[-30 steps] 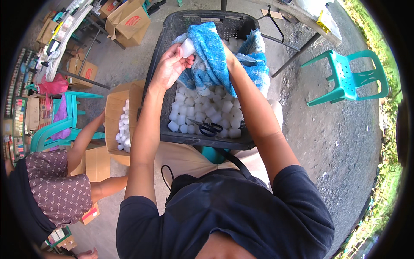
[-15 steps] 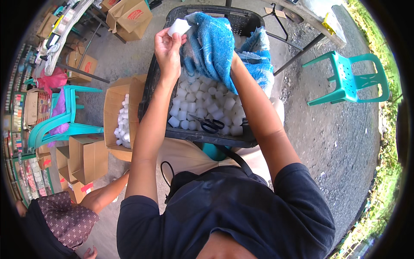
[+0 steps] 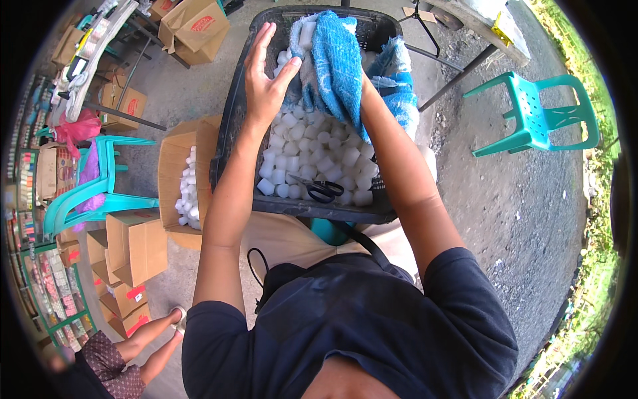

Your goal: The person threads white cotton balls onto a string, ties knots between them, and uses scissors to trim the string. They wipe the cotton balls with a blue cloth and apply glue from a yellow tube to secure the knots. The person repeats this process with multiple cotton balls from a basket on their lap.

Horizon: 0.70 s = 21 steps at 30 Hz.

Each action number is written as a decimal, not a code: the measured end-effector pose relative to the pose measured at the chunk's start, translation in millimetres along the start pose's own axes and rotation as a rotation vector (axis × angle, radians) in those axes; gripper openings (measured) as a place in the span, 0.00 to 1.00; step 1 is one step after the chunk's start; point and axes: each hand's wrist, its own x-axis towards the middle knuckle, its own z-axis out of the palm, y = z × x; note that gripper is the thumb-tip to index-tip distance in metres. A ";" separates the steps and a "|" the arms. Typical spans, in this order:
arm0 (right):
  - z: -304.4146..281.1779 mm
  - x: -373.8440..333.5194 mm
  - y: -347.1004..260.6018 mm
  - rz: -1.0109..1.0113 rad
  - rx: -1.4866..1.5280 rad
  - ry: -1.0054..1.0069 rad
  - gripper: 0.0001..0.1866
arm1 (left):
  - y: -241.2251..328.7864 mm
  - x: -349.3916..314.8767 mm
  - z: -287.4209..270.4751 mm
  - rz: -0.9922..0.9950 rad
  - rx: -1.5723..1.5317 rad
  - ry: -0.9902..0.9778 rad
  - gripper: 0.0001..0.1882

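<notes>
My left hand [image 3: 267, 83] is open above the left side of a black plastic crate [image 3: 234, 113], fingers stretched up and thumb apart, with nothing in it. Beside its thumb, a white cylindrical piece [image 3: 307, 34] lies in a fold of a blue cloth [image 3: 335, 56]. My right hand [image 3: 369, 100] holds that cloth from the right; its fingers are hidden under the fabric. Below the cloth, many short white cylinders [image 3: 312, 149] fill the crate. Black-handled scissors [image 3: 324, 191] rest on them near the front edge. More blue cloth [image 3: 399, 80] hangs over the crate's right side.
Left of the crate stands a cardboard box [image 3: 174, 156] holding white pieces. Further left are teal chairs [image 3: 100, 189] and stacked cartons [image 3: 136, 246]. A person's legs [image 3: 149, 349] show at lower left. Another teal chair [image 3: 531, 120] stands at right, near a table [image 3: 488, 26].
My left hand has let go of the white piece and opened; the piece now lies in the cloth. At lower left, the other person has moved, and their legs now show.
</notes>
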 end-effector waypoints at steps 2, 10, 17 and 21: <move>19.5 -2.4 8.7 -0.002 -0.176 0.085 0.21 | -2.1 -4.2 -2.7 -0.040 -0.008 -0.019 0.32; 82.4 -27.4 -17.7 -0.060 -0.219 0.024 0.18 | -8.6 -9.9 -2.3 -0.090 -0.224 -0.004 0.26; 74.5 -33.7 -12.1 -0.095 -0.175 0.077 0.15 | -7.8 -1.3 -5.3 -0.333 -0.811 0.148 0.25; 109.0 -39.3 -13.3 0.141 0.258 0.169 0.16 | -31.1 -8.9 3.1 -0.167 -0.335 0.078 0.24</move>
